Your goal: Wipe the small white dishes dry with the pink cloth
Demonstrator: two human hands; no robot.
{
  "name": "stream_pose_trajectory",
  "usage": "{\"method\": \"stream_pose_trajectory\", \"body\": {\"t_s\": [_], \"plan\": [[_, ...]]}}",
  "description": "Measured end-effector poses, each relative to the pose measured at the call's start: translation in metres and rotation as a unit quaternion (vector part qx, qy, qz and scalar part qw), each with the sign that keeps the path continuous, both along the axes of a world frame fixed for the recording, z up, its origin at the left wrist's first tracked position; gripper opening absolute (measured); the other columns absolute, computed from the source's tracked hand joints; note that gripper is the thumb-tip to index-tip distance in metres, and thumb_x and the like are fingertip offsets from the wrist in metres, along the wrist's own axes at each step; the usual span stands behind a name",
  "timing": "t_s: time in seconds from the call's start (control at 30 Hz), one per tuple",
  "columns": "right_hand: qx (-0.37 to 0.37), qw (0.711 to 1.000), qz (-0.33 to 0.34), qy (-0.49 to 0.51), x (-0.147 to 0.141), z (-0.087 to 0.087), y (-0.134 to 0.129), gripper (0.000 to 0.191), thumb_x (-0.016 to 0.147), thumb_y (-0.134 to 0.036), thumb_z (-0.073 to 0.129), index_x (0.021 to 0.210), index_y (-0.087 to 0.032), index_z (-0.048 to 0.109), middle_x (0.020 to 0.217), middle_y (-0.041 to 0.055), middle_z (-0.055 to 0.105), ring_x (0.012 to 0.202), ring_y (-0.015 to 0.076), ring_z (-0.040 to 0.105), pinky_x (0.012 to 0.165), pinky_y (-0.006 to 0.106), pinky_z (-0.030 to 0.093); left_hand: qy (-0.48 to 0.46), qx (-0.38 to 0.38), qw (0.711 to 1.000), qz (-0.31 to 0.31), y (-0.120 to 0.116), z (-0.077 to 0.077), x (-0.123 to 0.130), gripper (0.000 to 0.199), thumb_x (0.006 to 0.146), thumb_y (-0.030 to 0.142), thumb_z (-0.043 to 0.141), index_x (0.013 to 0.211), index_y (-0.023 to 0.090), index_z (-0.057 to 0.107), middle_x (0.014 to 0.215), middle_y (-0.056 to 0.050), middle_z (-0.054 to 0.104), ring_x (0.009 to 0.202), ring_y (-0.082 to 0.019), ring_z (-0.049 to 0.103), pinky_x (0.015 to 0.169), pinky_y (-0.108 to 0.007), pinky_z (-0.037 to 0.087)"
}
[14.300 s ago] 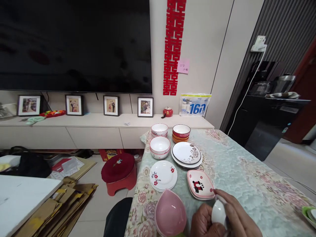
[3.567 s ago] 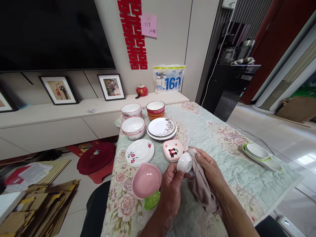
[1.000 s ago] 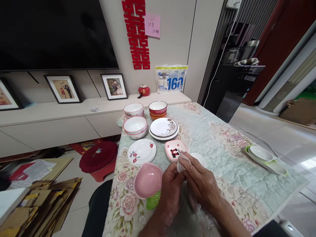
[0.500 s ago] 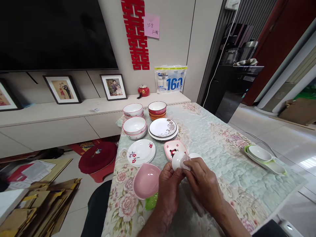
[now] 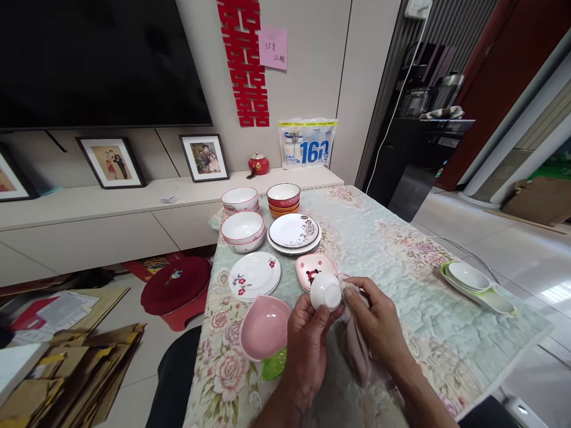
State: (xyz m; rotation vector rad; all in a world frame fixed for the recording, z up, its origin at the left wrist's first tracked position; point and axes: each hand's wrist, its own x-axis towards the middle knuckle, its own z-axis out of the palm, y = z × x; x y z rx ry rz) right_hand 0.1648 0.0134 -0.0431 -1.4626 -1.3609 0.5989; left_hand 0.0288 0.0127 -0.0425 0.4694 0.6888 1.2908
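A small white bowl [image 5: 325, 291] is tipped over in my left hand [image 5: 307, 333], its foot ring facing up toward me. My fingers and thumb grip its near edge. In my right hand [image 5: 375, 318] is a pinkish cloth [image 5: 357, 345], which hangs down below the fingers and touches the bowl's right side. A pink drop-shaped bowl [image 5: 264, 328] with a green leaf-like handle [image 5: 273, 364] lies left of my left hand. Just behind the white bowl sits a pink square plate [image 5: 312, 266] with a cartoon figure, partly hidden.
Flowered plates [image 5: 255, 273], brown-rimmed plates [image 5: 293, 230], pink-rimmed bowls [image 5: 243, 229] and red and orange bowls [image 5: 284, 196] stand stacked toward the back. A green-edged dish [image 5: 482, 291] holding a white bowl lies at the table's right. A red stool [image 5: 176, 285] stands left of the table.
My right hand with the cloth has drawn back a little to the right from the white bowl. The bowl has turned so that its foot now shows.
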Motion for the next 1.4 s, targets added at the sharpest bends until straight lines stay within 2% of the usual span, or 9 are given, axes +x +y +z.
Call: {"method": "stream_pose_trajectory", "body": {"t_s": [0.1,0.2,0.33,0.43,0.57,0.73,0.97,1.13,1.4], "plan": [[-0.031,0.986,0.035,0.159,0.005,0.001,0.002,0.034,0.09,-0.049,0.066,0.108,-0.02,0.072,0.104,0.0071,0.075,0.1,0.0249,0.067,0.087,0.035,0.051,-0.022,-0.001,0.999,-0.027,0.0,-0.001,-0.001,0.036,0.064,0.03,0.092,0.092,0.014,0.075,0.096,-0.008,0.075,0.086,-0.019,0.067,0.081,-0.033,0.058],[-0.084,0.943,0.089,0.31,0.007,0.001,0.003,0.041,0.085,-0.05,0.073,0.113,-0.02,0.073,0.101,0.0074,0.077,0.09,0.0231,0.07,0.078,0.032,0.053,-0.039,-0.002,0.998,-0.049,0.0,-0.003,-0.001,0.036,0.065,0.03,0.092,0.092,0.014,0.075,0.095,-0.007,0.074,0.084,-0.018,0.066,0.078,-0.033,0.059],[-0.1,0.913,0.102,0.383,0.006,0.002,0.0,0.041,0.082,-0.046,0.079,0.115,-0.022,0.073,0.1,0.0054,0.077,0.074,0.0169,0.067,0.065,0.027,0.051,-0.046,-0.004,0.997,-0.066,0.001,-0.002,-0.003,0.038,0.068,0.032,0.09,0.098,0.014,0.076,0.099,-0.008,0.073,0.086,-0.018,0.066,0.076,-0.032,0.06],[-0.072,0.942,0.1,0.314,0.006,0.003,-0.003,0.034,0.086,-0.044,0.075,0.112,-0.022,0.073,0.103,0.0052,0.077,0.08,0.0176,0.068,0.069,0.027,0.051,-0.035,-0.002,0.997,-0.075,0.0,-0.002,-0.003,0.04,0.074,0.034,0.086,0.108,0.016,0.074,0.108,-0.01,0.073,0.094,-0.02,0.066,0.078,-0.033,0.059],[0.012,0.989,0.096,0.113,0.005,0.006,-0.005,0.023,0.094,-0.036,0.066,0.112,-0.025,0.073,0.107,0.0045,0.074,0.097,0.0208,0.067,0.083,0.03,0.05,-0.059,-0.004,0.995,-0.077,-0.001,-0.004,-0.001,0.044,0.082,0.039,0.08,0.12,0.019,0.069,0.119,-0.011,0.072,0.101,-0.023,0.068,0.086,-0.036,0.057],[0.039,0.974,0.197,-0.104,-0.003,0.011,-0.011,0.027,0.1,-0.024,0.053,0.123,-0.029,0.066,0.103,0.003,0.071,0.094,0.0195,0.066,0.081,0.029,0.05,-0.096,0.038,0.991,-0.082,0.0,-0.005,-0.001,0.034,0.092,0.038,0.068,0.12,0.017,0.068,0.118,-0.01,0.071,0.11,-0.024,0.065,0.094,-0.035,0.052],[0.036,0.982,0.174,-0.072,0.007,0.023,-0.016,0.029,0.102,-0.026,0.049,0.127,-0.03,0.062,0.121,0.0044,0.063,0.11,0.0198,0.062,0.093,0.03,0.051,-0.146,0.017,0.983,-0.113,0.003,-0.001,-0.008,0.034,0.089,0.033,0.073,0.119,0.017,0.067,0.113,-0.009,0.071,0.099,-0.02,0.065,0.087,-0.034,0.053],[0.071,0.981,0.13,-0.125,0.016,0.025,-0.015,0.035,0.101,-0.02,0.046,0.131,-0.031,0.062,0.112,0.0047,0.062,0.104,0.0185,0.063,0.087,0.029,0.052,-0.15,-0.015,0.977,-0.151,0.001,-0.004,-0.008,0.041,0.088,0.039,0.074,0.122,0.017,0.066,0.111,-0.01,0.07,0.092,-0.019,0.064,0.074,-0.03,0.053],[0.115,0.958,0.17,-0.2,0.007,0.019,-0.017,0.024,0.096,-0.013,0.052,0.114,-0.027,0.062,0.11,0.0063,0.068,0.102,0.0213,0.067,0.085,0.032,0.054,-0.117,-0.031,0.964,-0.236,-0.001,-0.005,-0.008,0.052,0.085,0.057,0.07,0.111,0.012,0.07,0.093,-0.008,0.068,0.078,-0.017,0.061,0.063,-0.026,0.051]]}}
